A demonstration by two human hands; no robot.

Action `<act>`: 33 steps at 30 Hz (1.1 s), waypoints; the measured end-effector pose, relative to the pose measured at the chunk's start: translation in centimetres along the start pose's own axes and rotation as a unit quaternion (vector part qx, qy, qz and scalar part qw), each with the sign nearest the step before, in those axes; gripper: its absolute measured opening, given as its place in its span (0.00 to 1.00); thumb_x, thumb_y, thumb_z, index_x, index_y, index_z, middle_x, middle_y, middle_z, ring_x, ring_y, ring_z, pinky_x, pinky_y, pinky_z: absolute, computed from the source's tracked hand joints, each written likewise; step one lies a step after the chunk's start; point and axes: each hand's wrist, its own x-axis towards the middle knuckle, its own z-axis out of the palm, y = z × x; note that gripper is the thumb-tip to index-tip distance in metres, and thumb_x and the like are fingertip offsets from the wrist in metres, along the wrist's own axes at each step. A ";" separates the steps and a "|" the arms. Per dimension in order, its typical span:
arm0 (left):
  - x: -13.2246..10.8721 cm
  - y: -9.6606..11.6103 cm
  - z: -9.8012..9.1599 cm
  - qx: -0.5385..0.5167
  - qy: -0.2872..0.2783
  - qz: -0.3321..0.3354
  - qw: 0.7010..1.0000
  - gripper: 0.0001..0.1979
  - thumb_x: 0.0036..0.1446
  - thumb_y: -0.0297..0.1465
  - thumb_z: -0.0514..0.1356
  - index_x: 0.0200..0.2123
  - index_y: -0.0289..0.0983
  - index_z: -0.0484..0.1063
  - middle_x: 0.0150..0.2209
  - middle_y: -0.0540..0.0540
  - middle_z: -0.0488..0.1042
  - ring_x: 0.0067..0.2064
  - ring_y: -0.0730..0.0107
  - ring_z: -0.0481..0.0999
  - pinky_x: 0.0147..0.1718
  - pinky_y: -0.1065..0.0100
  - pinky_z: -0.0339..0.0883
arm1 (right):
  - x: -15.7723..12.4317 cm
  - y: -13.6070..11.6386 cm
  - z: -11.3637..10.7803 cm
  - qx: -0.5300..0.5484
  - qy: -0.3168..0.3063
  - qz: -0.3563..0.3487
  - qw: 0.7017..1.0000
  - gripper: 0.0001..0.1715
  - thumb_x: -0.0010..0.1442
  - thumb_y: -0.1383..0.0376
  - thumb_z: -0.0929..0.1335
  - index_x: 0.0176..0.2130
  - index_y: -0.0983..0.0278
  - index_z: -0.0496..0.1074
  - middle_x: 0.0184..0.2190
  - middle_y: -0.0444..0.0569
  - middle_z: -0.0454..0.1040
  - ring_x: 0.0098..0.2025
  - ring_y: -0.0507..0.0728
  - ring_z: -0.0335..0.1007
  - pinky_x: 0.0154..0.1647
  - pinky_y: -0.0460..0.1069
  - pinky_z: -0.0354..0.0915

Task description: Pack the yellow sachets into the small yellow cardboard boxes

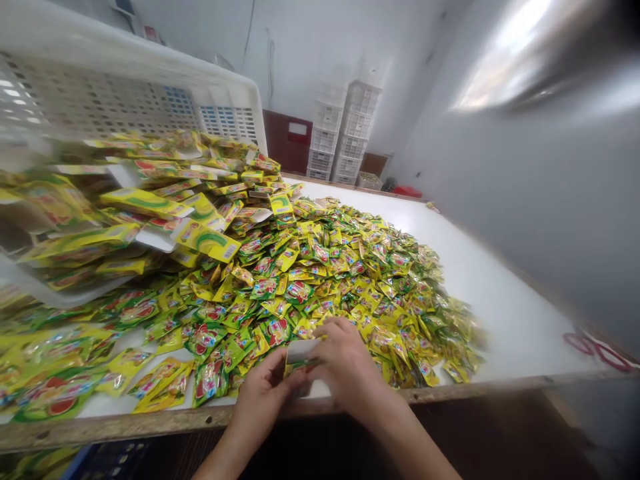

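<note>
Near the front edge of the table [500,300], a small open carton [300,351] with a pale flap is between my two hands. My left hand [263,393] grips its left side, thumb and fingers closed on it. My right hand [347,367] bends its fingers over the carton's right side and flap, partly blurred. Whether a packet is also in those fingers is hidden. Right behind my hands spreads a big heap of small yellow and green candy packets [350,267], some with a watermelon picture.
At left, a tipped white plastic crate [230,87] spills yellow cartons [207,240] onto the heap. Red-handled scissors [600,350] lie at the right edge. Stacked crates [353,133] stand by the back wall. A blue crate [107,460] sits below the table.
</note>
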 end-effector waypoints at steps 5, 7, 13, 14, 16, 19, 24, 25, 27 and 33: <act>0.3 0.0 0.2 -0.006 -0.016 -0.013 1.000 0.19 0.51 0.37 0.67 0.47 0.41 0.77 0.45 0.46 0.80 0.48 0.56 0.77 0.47 0.64 0.69 | -1.0 0.9 0.0 -0.001 -0.047 -0.012 0.999 0.05 0.58 0.63 0.73 0.30 0.60 0.79 0.43 0.48 0.73 0.51 0.61 0.60 0.49 0.54 0.59; 0.4 -0.3 0.1 -0.002 -0.025 -0.018 1.000 0.19 0.51 0.37 0.67 0.47 0.41 0.77 0.45 0.47 0.80 0.47 0.56 0.77 0.47 0.64 0.69 | -1.2 0.7 0.1 -0.002 -0.031 -0.001 1.000 0.02 0.58 0.63 0.74 0.33 0.59 0.79 0.44 0.48 0.73 0.52 0.61 0.60 0.49 0.55 0.59; 0.3 -0.9 -0.1 0.014 -0.026 -0.008 1.000 0.20 0.52 0.37 0.67 0.48 0.40 0.76 0.47 0.46 0.79 0.49 0.56 0.76 0.48 0.64 0.68 | -0.9 0.0 1.1 0.027 0.014 0.019 0.999 0.02 0.55 0.65 0.74 0.32 0.60 0.78 0.48 0.49 0.73 0.52 0.62 0.60 0.50 0.56 0.59; 0.3 -0.9 -0.1 0.014 -0.026 -0.010 1.000 0.21 0.52 0.37 0.67 0.50 0.40 0.76 0.48 0.46 0.79 0.49 0.56 0.76 0.48 0.64 0.68 | -0.8 0.0 1.1 0.036 0.006 0.014 0.999 0.02 0.56 0.65 0.74 0.31 0.60 0.78 0.47 0.49 0.73 0.53 0.63 0.60 0.50 0.57 0.59; 0.3 -0.8 -0.2 0.012 -0.027 -0.018 0.999 0.22 0.53 0.38 0.66 0.51 0.41 0.75 0.48 0.46 0.79 0.48 0.56 0.76 0.48 0.63 0.68 | -1.0 0.3 0.9 0.095 0.024 0.021 0.995 0.04 0.57 0.67 0.72 0.30 0.60 0.79 0.47 0.50 0.74 0.52 0.63 0.61 0.52 0.58 0.59; 0.0 -0.7 -0.4 -0.007 -0.009 -0.039 0.999 0.21 0.56 0.41 0.63 0.52 0.40 0.75 0.50 0.45 0.79 0.52 0.55 0.75 0.52 0.61 0.67 | -1.5 0.9 1.0 0.300 0.110 0.118 0.940 0.07 0.60 0.66 0.69 0.36 0.59 0.79 0.41 0.50 0.76 0.44 0.59 0.69 0.44 0.53 0.66; -0.4 1.0 -0.6 -0.081 -0.021 -0.091 0.992 0.18 0.60 0.40 0.59 0.49 0.38 0.78 0.51 0.43 0.79 0.55 0.55 0.74 0.58 0.58 0.63 | -2.3 1.1 3.0 0.614 0.075 0.291 0.730 0.12 0.50 0.60 0.76 0.33 0.63 0.76 0.22 0.41 0.72 0.17 0.47 0.59 0.17 0.44 0.56; -0.3 1.5 -0.6 -0.082 -0.029 -0.096 0.992 0.17 0.59 0.38 0.60 0.48 0.38 0.79 0.49 0.43 0.80 0.53 0.56 0.75 0.56 0.59 0.65 | -2.2 1.0 3.3 0.635 0.052 0.294 0.712 0.12 0.48 0.60 0.76 0.32 0.63 0.76 0.22 0.41 0.72 0.15 0.46 0.55 0.15 0.43 0.54; 0.1 2.3 -0.6 -0.067 -0.020 -0.093 0.993 0.15 0.55 0.34 0.63 0.46 0.38 0.79 0.46 0.44 0.81 0.47 0.58 0.78 0.51 0.62 0.69 | -1.8 0.8 3.7 0.644 0.036 0.292 0.706 0.13 0.46 0.61 0.77 0.31 0.64 0.77 0.21 0.40 0.72 0.14 0.44 0.52 0.14 0.42 0.50; 2.0 1.9 -1.4 0.000 0.062 -0.034 0.998 0.12 0.53 0.37 0.65 0.41 0.40 0.82 0.44 0.45 0.82 0.48 0.58 0.79 0.50 0.65 0.71 | 0.3 1.1 3.4 0.574 0.103 0.259 0.770 0.16 0.51 0.54 0.74 0.32 0.64 0.82 0.18 0.43 0.71 0.17 0.47 0.60 0.19 0.44 0.59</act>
